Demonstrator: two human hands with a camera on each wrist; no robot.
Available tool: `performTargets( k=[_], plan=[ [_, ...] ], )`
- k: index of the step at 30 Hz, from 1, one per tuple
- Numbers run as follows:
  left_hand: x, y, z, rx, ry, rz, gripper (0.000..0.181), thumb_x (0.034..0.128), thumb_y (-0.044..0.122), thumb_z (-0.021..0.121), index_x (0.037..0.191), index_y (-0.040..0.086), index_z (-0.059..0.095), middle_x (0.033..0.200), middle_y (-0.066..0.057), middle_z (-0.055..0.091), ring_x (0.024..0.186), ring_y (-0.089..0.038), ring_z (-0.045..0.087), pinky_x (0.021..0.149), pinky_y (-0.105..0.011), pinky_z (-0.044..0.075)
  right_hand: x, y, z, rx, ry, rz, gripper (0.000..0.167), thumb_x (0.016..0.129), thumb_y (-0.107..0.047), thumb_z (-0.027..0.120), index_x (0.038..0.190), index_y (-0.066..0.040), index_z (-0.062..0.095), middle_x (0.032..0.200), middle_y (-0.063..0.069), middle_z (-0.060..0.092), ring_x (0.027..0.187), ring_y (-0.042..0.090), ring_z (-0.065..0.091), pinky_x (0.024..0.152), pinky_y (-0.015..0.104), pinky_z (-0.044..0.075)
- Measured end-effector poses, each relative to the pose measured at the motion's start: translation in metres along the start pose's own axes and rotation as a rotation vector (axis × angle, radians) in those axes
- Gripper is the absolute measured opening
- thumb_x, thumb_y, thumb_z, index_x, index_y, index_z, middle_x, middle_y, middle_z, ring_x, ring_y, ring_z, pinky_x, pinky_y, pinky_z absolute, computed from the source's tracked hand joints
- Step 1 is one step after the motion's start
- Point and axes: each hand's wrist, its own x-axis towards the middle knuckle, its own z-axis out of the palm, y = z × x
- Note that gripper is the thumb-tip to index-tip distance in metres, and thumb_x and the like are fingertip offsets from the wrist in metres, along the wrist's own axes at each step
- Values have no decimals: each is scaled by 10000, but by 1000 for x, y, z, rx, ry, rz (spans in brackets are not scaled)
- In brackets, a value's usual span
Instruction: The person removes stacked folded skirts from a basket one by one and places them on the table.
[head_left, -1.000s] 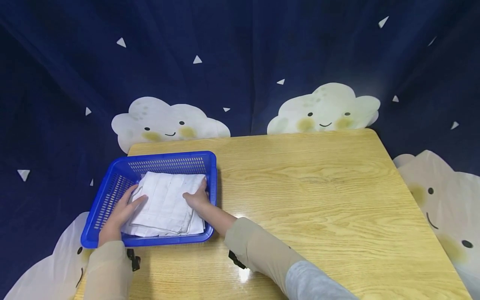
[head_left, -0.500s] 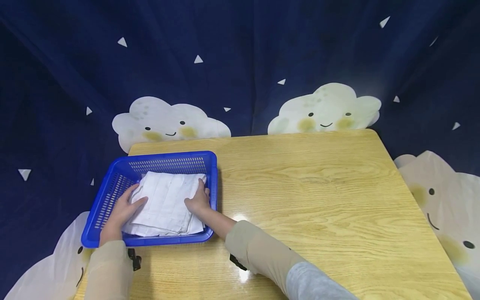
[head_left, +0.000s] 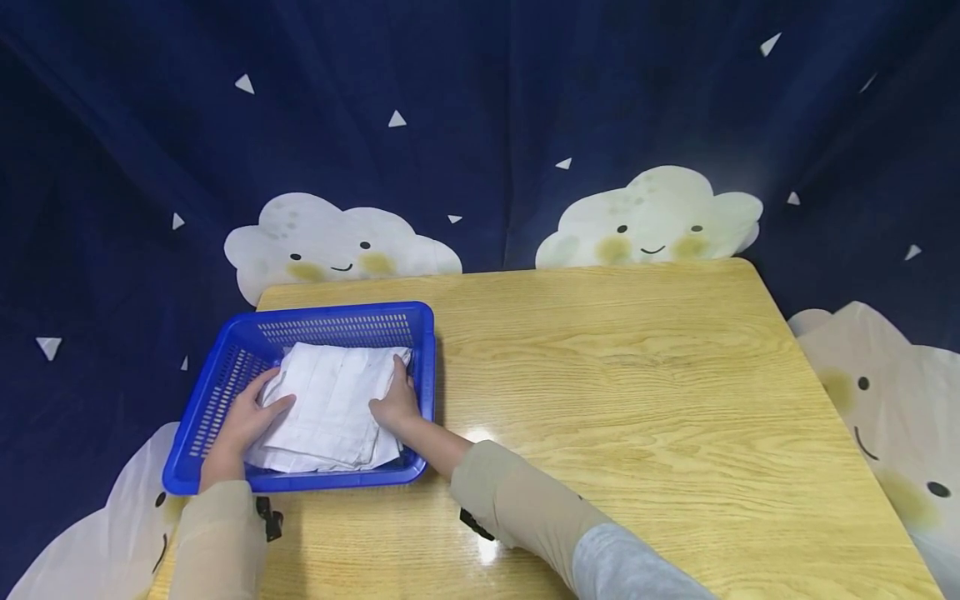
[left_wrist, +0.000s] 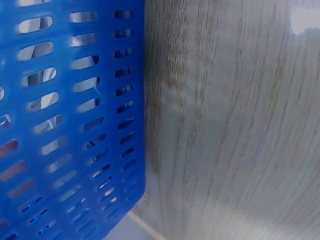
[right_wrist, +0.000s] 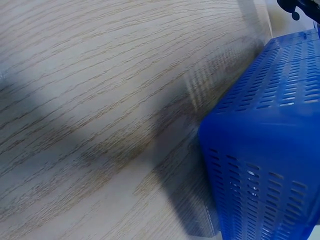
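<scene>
A stack of folded white cloths (head_left: 330, 404) lies inside a blue plastic basket (head_left: 337, 481) in the head view. My left hand (head_left: 242, 425) is at the stack's left side, thumb spread over the top and fingers along the edge. Against the right side rests my right hand (head_left: 397, 407), its thumb near the top surface and its index finger reaching along the edge. Some fingers of both hands are hidden by the stack. Only the slotted outside of the basket (left_wrist: 75, 115) shows in the left wrist view, and its corner (right_wrist: 255, 125) in the right wrist view; neither shows a hand.
The basket stands on the left part of a wooden table (head_left: 637, 400). A dark blue curtain (head_left: 465, 100) with printed clouds hangs behind and around the table. A glare spot lies near the right forearm.
My right hand's fingers have shifted slightly at the stack's edge. The right edge of the lower cloths has moved left, away from the basket wall. My left hand stays nearly still.
</scene>
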Motion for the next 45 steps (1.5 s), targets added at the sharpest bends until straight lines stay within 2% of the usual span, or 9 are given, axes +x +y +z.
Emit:
performTargets(
  k=[7,14,20,22,25,31,35,40,45],
  plan=[
    [0,-1,1,2,4,0,737,870,309,597,1421,-11,226,1420,-343,180,1285,-503,190,1038,-567,204,0,0,1,6,-4,11,896,697,28,647,1445,-100,170,1383,251,356,1250,379,370,1000,416,364],
    [2,-2,2,26,-12,-16,781,866,350,594,1434,2,189,1422,-347,168,1287,-504,180,1038,-574,193,-2,-2,1,-50,23,23,971,686,-17,694,1453,-69,101,1304,359,356,1182,403,436,959,397,411],
    [1,-1,2,11,-11,-4,765,864,307,605,1427,-12,194,1415,-349,183,1287,-496,192,1043,-561,196,-1,-1,1,-39,-13,40,965,690,-8,677,1452,-34,87,1187,312,518,1041,381,538,889,404,458],
    [0,0,2,12,-5,-2,760,861,293,611,1422,-15,203,1413,-351,188,1286,-495,194,1044,-558,195,-1,-1,1,-15,-31,46,959,691,4,668,1453,-28,86,1192,304,520,993,368,561,872,401,469],
    [0,0,2,9,7,4,749,856,268,620,1416,-20,216,1412,-350,193,1287,-493,196,1046,-555,195,-1,-1,1,7,-45,40,949,693,6,671,1455,-47,107,1260,289,479,1056,370,539,906,399,451],
    [2,-2,2,3,56,46,703,842,218,642,1387,-39,280,1393,-349,243,1271,-495,235,1035,-553,225,-3,-1,0,-59,-30,-23,915,685,-40,697,1453,-152,213,1279,202,502,1138,376,448,904,431,442],
    [2,-3,2,-5,96,70,655,834,168,651,1362,-53,332,1378,-346,278,1264,-491,255,1034,-542,240,-3,0,-2,-77,-27,-104,881,675,-20,685,1436,-127,254,1215,210,550,1093,352,507,885,400,457],
    [1,1,1,-26,93,47,647,841,150,642,1369,-51,328,1380,-343,278,1267,-489,253,1034,-539,243,-2,0,-3,-36,-34,-168,838,671,41,649,1412,-102,284,1038,199,607,920,260,577,763,326,489],
    [0,2,1,-70,54,13,679,857,142,620,1411,-20,261,1395,-342,252,1261,-471,279,1016,-538,271,0,2,-2,-29,-28,-200,829,657,74,635,1399,-107,314,842,94,564,732,170,501,633,260,450]
  ],
)
